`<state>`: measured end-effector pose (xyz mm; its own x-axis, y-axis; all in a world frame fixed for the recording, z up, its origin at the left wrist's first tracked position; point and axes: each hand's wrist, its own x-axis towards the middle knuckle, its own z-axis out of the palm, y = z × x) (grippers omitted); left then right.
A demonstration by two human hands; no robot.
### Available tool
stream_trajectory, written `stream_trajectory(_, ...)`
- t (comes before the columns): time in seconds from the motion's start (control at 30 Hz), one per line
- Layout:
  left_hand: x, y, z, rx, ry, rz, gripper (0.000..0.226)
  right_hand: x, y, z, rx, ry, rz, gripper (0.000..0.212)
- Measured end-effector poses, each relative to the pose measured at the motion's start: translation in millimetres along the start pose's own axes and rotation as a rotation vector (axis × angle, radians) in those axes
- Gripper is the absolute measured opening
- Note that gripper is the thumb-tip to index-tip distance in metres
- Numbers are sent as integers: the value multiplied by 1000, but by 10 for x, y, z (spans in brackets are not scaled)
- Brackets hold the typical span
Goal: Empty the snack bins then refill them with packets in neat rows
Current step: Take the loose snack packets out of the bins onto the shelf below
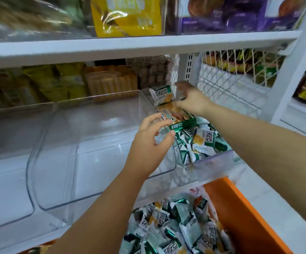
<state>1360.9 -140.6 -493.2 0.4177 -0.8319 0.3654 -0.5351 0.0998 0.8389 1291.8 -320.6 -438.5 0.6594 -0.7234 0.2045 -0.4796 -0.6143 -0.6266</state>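
Nearest the body, an orange crate (249,217) holds loose green-and-white packets (166,226), probably kept close as supply. Above it, the left hand (148,143) pinches a green-edged packet (182,125), likely steadying the row. Farther in, the right hand (192,99) curls round another packet (179,92) at the back of the clear bin (214,162), beside an upright packet (160,94), so rows seemingly build forward.
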Motion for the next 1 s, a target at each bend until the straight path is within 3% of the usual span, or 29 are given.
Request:
stream_trajectory(0.1, 16, -30, 2, -28, 3, 12, 21, 302, -19, 162, -29, 22, 54, 62)
stream_trajectory(0.23, 25, -45, -6, -40, -7, 12, 23, 514, -10, 319, 138, 26, 114, 62)
stream_trajectory(0.33, 37, -68, -16, -48, -11, 10, 23, 532, -37, 386, 25, -13, 90, 16)
stream_trajectory(0.4, 27, -73, -10, -55, -13, 5, 22, 449, -52, 347, 16, 17, 58, 24)
stream_trajectory(0.6, 44, -91, -18, 47, 1, 24, 22, -408, 47, -188, 280, 215, 53, 22)
stream_trajectory(0.83, 271, 202, -79, 421, 14, 64, 21, -1605, 386, -640, 518, 209, 192, 10)
stream_trajectory(0.9, 469, 323, -69, 612, -81, 72, 27, -1802, 522, -604, 570, 242, 245, 11)
stream_trajectory(1.0, 745, 442, 26, 879, -355, 3, 36, -1932, 676, -456, 656, 292, 327, 24)
